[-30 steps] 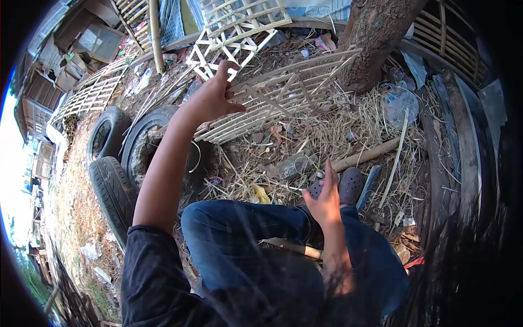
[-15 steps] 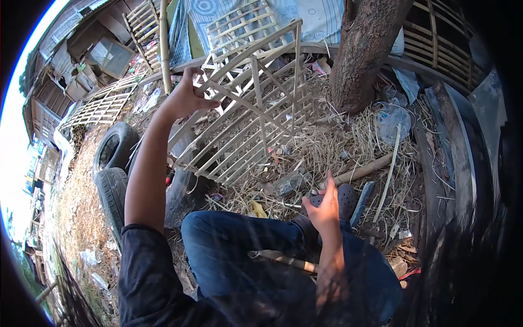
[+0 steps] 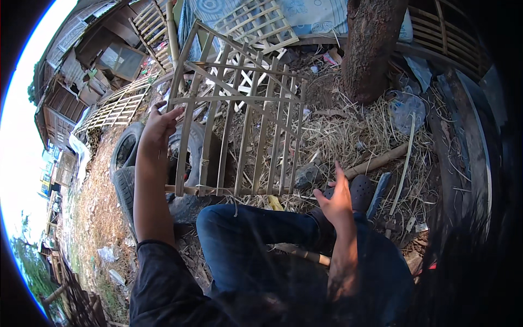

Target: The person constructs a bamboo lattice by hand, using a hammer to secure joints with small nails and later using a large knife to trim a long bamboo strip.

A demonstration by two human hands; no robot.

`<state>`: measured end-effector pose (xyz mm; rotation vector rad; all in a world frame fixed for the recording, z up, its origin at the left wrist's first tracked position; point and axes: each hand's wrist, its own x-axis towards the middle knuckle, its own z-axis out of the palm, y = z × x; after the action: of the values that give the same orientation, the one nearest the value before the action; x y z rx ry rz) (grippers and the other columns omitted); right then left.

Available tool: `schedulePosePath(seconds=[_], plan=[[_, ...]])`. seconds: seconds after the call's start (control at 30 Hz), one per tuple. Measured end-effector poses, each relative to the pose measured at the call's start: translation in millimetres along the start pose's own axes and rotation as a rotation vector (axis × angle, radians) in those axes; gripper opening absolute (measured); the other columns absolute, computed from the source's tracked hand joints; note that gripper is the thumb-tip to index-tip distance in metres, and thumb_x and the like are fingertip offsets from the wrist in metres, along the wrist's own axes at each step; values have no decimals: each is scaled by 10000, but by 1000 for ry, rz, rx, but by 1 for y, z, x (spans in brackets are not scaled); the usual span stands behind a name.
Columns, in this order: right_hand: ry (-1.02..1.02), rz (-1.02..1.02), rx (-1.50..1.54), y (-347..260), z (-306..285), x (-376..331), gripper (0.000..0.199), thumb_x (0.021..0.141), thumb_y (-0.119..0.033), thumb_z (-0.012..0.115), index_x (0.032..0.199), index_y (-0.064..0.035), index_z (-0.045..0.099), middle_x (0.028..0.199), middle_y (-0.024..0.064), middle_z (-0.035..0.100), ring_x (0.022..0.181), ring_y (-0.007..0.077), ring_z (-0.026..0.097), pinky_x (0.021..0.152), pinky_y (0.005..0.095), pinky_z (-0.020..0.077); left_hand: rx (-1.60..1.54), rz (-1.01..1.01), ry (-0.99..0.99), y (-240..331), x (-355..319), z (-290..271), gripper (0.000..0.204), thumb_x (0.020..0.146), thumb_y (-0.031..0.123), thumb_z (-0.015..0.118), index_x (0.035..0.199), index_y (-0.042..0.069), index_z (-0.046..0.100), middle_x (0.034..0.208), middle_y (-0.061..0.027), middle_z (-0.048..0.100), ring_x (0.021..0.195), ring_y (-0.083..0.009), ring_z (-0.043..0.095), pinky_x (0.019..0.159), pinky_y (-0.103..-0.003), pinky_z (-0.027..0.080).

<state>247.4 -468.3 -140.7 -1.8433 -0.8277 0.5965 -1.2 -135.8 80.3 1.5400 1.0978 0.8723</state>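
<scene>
A slatted bamboo frame (image 3: pixel 245 100) with crossed diagonal braces stands upright in front of me. My left hand (image 3: pixel 159 126) grips its left edge, thumb and fingers around the strip there. The lower bar lies just beyond my bent knee. My right hand (image 3: pixel 336 200) is off the frame, in front of my shoes, with its fingers apart and nothing in it. Behind the frame leans another bamboo lattice (image 3: pixel 260 23), partly covered by the first.
Old tyres (image 3: pixel 124 146) lie left of the frame. A tree trunk (image 3: pixel 371 52) rises at the far right, beside a clear plastic bag (image 3: pixel 407 113). Dry straw (image 3: pixel 327 136) and a bamboo pole (image 3: pixel 378 161) cover ground near my shoes. Boards (image 3: pixel 463 125) stand along the right.
The bamboo frame has turned from a slanted position to face me more squarely, its lower bar coming nearer my knee. My left hand has moved down and left with it. My right hand stays open.
</scene>
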Motion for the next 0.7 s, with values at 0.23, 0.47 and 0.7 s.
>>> schedulePosePath(seconds=[0.23,0.47,0.7], plan=[[15,-32,-20,8,2,0,896,747,-139,747,1481,-75,237,1352,259,451,1239,421,466,1032,437,404,300,-18,95,17,12,-13,821,737,85,808,1352,-14,274,708,-2,506,499,-59,426,403,-214,313],[-41,29,-13,6,7,0,889,756,-144,740,1484,-81,233,1371,257,439,1270,410,445,1054,431,385,449,140,122,71,3,21,604,799,101,766,1256,9,383,735,5,499,504,-37,417,400,-198,296],[-44,9,-61,8,4,-2,877,765,-149,732,1484,-89,235,1365,254,449,1255,407,456,1045,434,391,-69,202,-125,90,20,-39,333,898,155,675,1144,50,477,666,45,460,492,-22,366,391,-172,258]])
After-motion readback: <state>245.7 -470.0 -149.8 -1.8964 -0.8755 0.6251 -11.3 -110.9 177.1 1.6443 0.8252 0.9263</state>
